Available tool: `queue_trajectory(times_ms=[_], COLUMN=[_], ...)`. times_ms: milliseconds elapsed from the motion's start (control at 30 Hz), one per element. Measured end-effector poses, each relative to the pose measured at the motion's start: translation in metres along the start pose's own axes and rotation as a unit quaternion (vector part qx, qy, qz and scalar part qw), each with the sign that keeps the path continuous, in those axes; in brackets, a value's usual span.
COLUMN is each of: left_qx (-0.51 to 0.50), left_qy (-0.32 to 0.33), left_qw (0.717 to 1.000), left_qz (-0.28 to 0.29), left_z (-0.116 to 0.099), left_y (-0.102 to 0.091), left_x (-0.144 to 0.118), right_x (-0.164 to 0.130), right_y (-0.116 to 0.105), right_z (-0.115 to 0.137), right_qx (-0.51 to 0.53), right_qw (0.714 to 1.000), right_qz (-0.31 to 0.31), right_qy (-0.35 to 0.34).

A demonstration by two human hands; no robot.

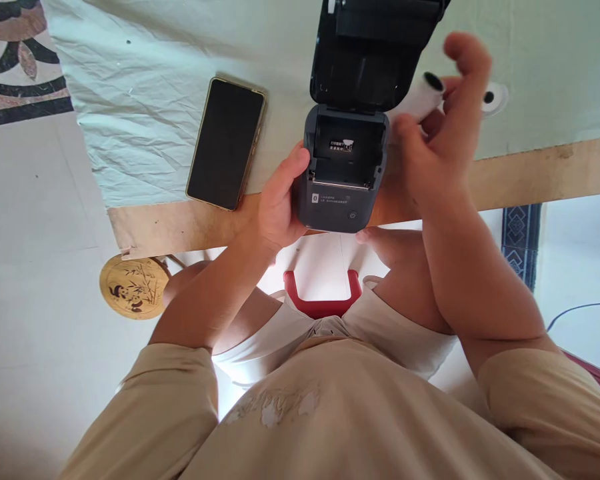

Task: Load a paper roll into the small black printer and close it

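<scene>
1. Pale tiled floor with a dark patterned border is filling the edges of the view, and a wooden surface draped in a wrinkled light cloth is running across the upper half; a round stool seat with a panda drawing is showing below its edge at 8 o'clock.
2. At 10 o'clock a dark phone is lying flat on the cloth, screen up, its long axis running roughly 12 to 6, well apart from both hands.
3. Just right of it the left hand is wrapping around the left side of a small grey label printer, thumb pressing on the body, steadying it at the surface's edge.
4. Its black lid is standing open toward 12 o'clock, leaving the empty paper bay facing up.
5. At 2 o'clock from the bay, the right hand is pinching a white paper roll between thumb and fingers, other fingers spread above it; the roll's axis is pointing toward 1 o'clock, not yet lined across the bay. This hand is the nearer one to the bay's opening.
6. Much of the roll is hiding behind the fingers, the lid is being cut off by the top edge, and the small round white object beyond the hand is hard to identify.
</scene>
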State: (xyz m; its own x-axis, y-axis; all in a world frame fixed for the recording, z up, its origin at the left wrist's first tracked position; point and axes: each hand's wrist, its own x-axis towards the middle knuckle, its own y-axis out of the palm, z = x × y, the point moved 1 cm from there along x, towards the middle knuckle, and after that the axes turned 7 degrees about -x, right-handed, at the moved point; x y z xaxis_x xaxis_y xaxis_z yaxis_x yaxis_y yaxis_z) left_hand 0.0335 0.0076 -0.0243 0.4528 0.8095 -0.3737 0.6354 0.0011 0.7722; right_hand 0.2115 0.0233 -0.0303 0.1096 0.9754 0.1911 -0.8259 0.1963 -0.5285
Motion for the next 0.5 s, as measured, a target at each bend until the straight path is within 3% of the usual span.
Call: queue_trajectory(times_ms=[67,133,200,333,400,500], left_qx=[-0.003,-0.006,-0.005,0.031,0.049,0.056], left_qy=[-0.004,0.003,0.011,0.003,0.006,0.014], left_qw=[1.0,1.0,1.0,0.999,0.999,0.998], left_qz=[-0.001,0.003,0.003,-0.013,-0.022,-0.001], left_z=[-0.002,-0.003,-0.004,-0.003,-0.002,-0.001], left_y=[0.001,0.002,0.003,0.002,0.0,0.0], left_x=[0.0,0.0,0.0,0.0,-0.001,-0.002], right_x=[0.004,0.007,0.007,-0.005,-0.013,-0.019], right_y=[-0.001,-0.001,-0.001,-0.004,-0.006,-0.005], right_z=[0.001,0.001,0.003,0.019,0.029,0.038], right_qx=[0.155,0.261,0.279,0.13,0.032,-0.059], right_qw=[0.982,0.945,0.937,0.988,0.99,0.973], right_qz=[0.014,0.036,0.037,-0.071,-0.12,-0.096], right_qy=[0.104,0.192,0.207,0.031,-0.07,-0.201])
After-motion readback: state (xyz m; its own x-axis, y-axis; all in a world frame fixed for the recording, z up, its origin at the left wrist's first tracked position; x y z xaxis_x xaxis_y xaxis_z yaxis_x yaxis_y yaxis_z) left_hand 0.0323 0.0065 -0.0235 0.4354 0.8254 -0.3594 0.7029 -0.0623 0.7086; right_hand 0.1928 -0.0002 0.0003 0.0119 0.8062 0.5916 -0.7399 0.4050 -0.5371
